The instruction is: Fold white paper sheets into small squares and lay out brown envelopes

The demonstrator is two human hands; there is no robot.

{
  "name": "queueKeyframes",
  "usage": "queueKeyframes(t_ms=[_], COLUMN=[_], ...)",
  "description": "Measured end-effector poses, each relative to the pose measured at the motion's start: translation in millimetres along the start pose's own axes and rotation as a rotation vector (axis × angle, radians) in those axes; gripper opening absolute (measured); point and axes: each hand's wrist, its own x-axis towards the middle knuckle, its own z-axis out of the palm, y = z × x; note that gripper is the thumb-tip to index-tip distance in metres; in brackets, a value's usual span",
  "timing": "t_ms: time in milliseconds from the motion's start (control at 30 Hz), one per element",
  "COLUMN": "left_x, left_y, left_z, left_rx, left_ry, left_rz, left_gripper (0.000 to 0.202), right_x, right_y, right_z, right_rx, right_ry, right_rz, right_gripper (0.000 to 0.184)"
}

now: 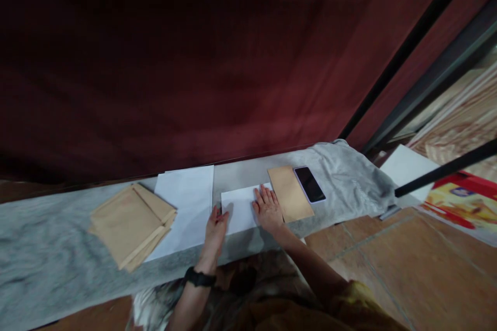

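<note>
A folded sheet of white paper (241,213) lies on the grey cloth in front of me. My right hand (268,209) rests on its right part, palm down with the fingers spread. At the paper's left edge is my left hand (216,223), with a dark band on the wrist. Its thumb and fingers are apart, and the thumb side touches or hovers over the edge; I cannot tell which. A single brown envelope (291,194) lies just right of the folded paper. Larger white sheets (186,201) are to the left, partly under a pile of brown envelopes (132,222).
A phone (309,184) lies beside the single envelope. The grey cloth (50,253) covers a long narrow surface along a dark red curtain (194,88). Black poles (407,51) slant at the right, near a red and yellow box (466,201) on the tiled floor (427,258).
</note>
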Motion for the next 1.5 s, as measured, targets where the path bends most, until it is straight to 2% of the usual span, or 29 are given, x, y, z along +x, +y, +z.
queueKeyframes(t_ms=[67,133,267,367,400,467,533,600,667,767,833,933,1067,1167,1233,1333,1400,1500], left_x=[0,-4,-13,-24,-29,-42,-56,-67,-74,-77,-77,-79,-79,-68,-54,-28,-14,0], left_y=[11,18,31,57,69,91,103,100,81,38,12,-10,-7,6,14,20,17,7], left_z=[-0.8,0.5,6.2,4.8,2.8,-2.4,-6.9,-9.2,-9.6,-10.0,-11.7,-15.5,-16.9,-7.7,5.9,33.5,49.7,61.3], left_rx=[-0.061,-0.063,-0.044,-0.02,0.002,0.21,0.446,0.679,0.881,1.068,1.107,1.084,0.973,0.884,0.86,0.938,1.025,1.103], left_ry=[0.016,0.025,0.042,0.026,0.023,0.055,0.041,-0.022,-0.11,-0.194,-0.228,-0.283,-0.433,-0.496,-0.476,-0.484,-0.535,-0.509], left_rz=[-0.101,-0.105,0.023,0.152,0.225,0.6,0.906,1.107,1.2,1.211,1.188,1.131,1.018,0.932,0.907,0.927,0.938,0.941], left_gripper=[0.038,0.03,0.013,0.011,0.012,0.017,0.019,0.023,0.028,0.031,0.033,0.032,0.019,0.026,0.034,0.046,0.048,0.048], right_x=[-1,-1,2,10,14,22,27,26,18,-8,-29,-55,-66,-60,-55,-50,-49,-52], right_y=[0,1,8,16,19,24,25,25,24,25,27,32,40,46,47,41,34,26], right_z=[1,2,3,-2,-6,-18,-32,-45,-52,-49,-40,-28,-28,-36,-39,-40,-40,-43], right_rx=[0.004,0.016,0.139,0.441,0.529,0.649,0.723,0.805,0.809,0.678,0.581,0.498,0.427,0.373,0.356,0.331,0.31,0.298], right_ry=[-0.001,-0.007,-0.013,0.046,0.07,0.114,0.164,0.209,0.197,0.075,-0.017,-0.123,-0.234,-0.33,-0.367,-0.384,-0.394,-0.405], right_rz=[-0.004,-0.008,-0.001,0.064,0.083,0.101,0.11,0.118,0.082,-0.06,-0.165,-0.292,-0.386,-0.428,-0.45,-0.466,-0.458,-0.429], right_gripper=[0.054,0.054,0.05,0.051,0.054,0.059,0.064,0.07,0.077,0.078,0.077,0.083,0.082,0.079,0.077,0.074,0.072,0.074])
